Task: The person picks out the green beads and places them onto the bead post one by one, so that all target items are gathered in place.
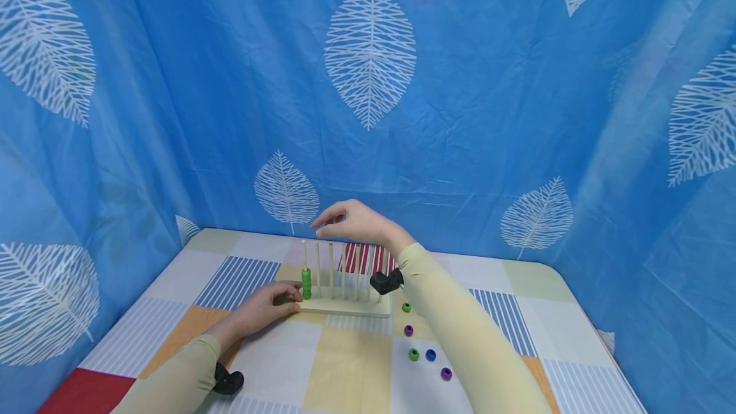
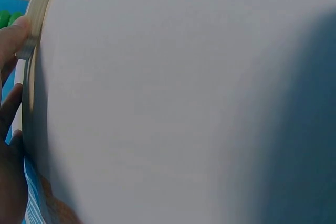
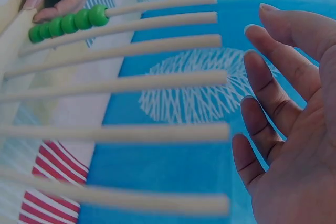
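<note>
A wooden peg rack [image 1: 345, 307] with several upright pegs stands on the table. Its leftmost peg carries a stack of green beads [image 1: 306, 285], also plain in the right wrist view [image 3: 68, 23]. My left hand [image 1: 266, 305] grips the left end of the base, thumb and fingers around its edge; the left wrist view catches only part of that hand [image 2: 11, 114]. Above the peg tops hovers my right hand [image 1: 359, 221], fingers loosely bent and apart. Nothing lies between them in the right wrist view, where the bare peg tips point toward the hand [image 3: 294, 124].
To the right of the rack lie several loose beads: a green bead [image 1: 414, 354], a blue bead [image 1: 430, 355], a purple bead [image 1: 446, 374] and others nearer the base. A patchwork cloth [image 1: 270, 353] covers the table. Blue leaf-print curtains [image 1: 471, 114] enclose the back and sides.
</note>
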`<state>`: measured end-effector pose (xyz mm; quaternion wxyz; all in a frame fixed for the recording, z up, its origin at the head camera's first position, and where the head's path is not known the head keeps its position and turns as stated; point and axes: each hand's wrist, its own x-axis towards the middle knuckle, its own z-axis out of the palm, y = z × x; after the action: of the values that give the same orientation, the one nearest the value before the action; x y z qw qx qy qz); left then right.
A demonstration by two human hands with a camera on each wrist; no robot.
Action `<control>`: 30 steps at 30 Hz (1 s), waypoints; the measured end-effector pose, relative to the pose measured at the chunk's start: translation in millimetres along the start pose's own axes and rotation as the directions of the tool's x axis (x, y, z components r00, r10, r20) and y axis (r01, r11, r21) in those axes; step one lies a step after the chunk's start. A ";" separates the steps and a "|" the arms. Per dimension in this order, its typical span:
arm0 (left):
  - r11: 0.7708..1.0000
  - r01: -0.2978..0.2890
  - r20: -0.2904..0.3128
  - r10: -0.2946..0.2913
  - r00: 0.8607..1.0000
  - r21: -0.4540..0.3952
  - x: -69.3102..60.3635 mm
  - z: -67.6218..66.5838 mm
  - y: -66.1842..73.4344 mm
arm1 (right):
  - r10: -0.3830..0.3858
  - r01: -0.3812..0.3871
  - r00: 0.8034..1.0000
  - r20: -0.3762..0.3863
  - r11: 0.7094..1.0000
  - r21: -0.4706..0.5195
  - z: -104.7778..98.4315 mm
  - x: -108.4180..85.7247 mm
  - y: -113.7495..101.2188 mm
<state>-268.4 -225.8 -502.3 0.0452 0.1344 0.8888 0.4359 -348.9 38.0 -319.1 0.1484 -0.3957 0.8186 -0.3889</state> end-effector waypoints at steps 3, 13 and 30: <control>1.000 0.002 -0.008 -0.002 1.000 0.004 -0.5 -0.1 0.4 | -0.002 0.001 1.000 -0.017 1.000 -0.030 -8.0 -8.1 -2.6; 1.000 0.011 -0.014 -0.011 1.000 0.009 -1.7 0.1 3.6 | 0.014 -0.018 0.998 -0.064 0.997 -0.078 -29.8 -42.1 -1.1; 1.000 -0.005 -0.014 0.005 1.000 0.011 -0.8 1.6 1.9 | 0.064 -0.086 0.988 -0.138 0.984 -0.158 -46.4 -106.5 27.2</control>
<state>-267.0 -223.7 -501.8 0.0370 0.1340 0.8911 0.4319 -320.5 153.9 -316.2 0.0753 -0.3488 0.8702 -0.3398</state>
